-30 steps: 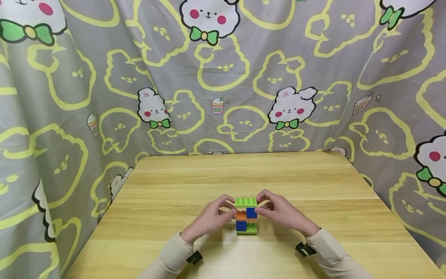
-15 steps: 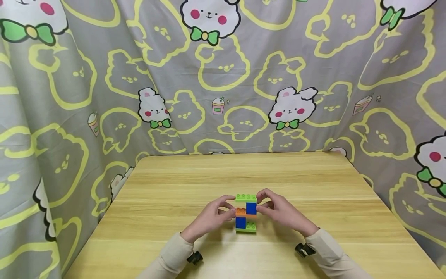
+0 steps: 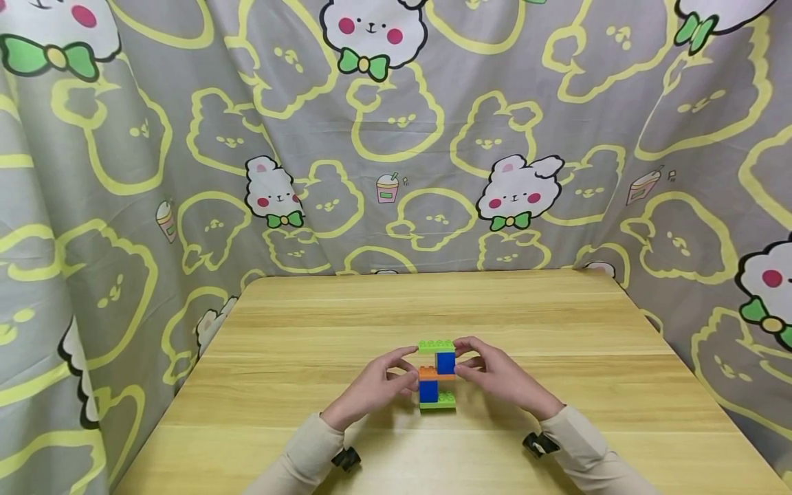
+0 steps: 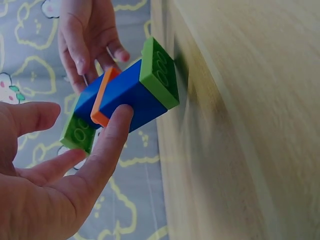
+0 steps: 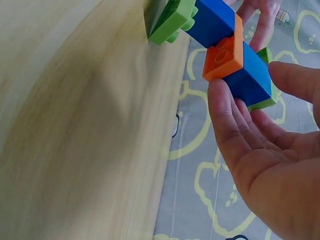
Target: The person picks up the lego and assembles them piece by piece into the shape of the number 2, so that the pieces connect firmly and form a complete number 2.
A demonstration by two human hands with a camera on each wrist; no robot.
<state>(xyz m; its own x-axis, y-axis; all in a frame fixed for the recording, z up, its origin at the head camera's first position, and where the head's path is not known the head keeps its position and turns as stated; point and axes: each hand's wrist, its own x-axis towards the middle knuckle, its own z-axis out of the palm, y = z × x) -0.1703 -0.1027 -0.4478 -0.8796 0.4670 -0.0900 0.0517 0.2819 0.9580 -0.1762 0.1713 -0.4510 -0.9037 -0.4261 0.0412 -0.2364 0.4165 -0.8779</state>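
Both hands are at a small tower of toy building bricks in the middle of the head view. A green base plate carries a blue brick on its left end. Above that lies an orange plate, then a second blue brick on the right and a green top plate. My left hand holds the tower's left side, one fingertip on the lower blue brick. From the right, my right hand holds it around the upper blue brick, a fingertip at the orange plate's edge.
The tower stands low over a light wooden table, near its front. A grey curtain with cartoon animals hangs behind the table and along both sides. A black device sits at the left sleeve, another at the right.
The tower's top has shifted upward in the head view, and the top plate's studs show less while its front faces show more. Its base rose slightly; both hands stayed nearly in place.
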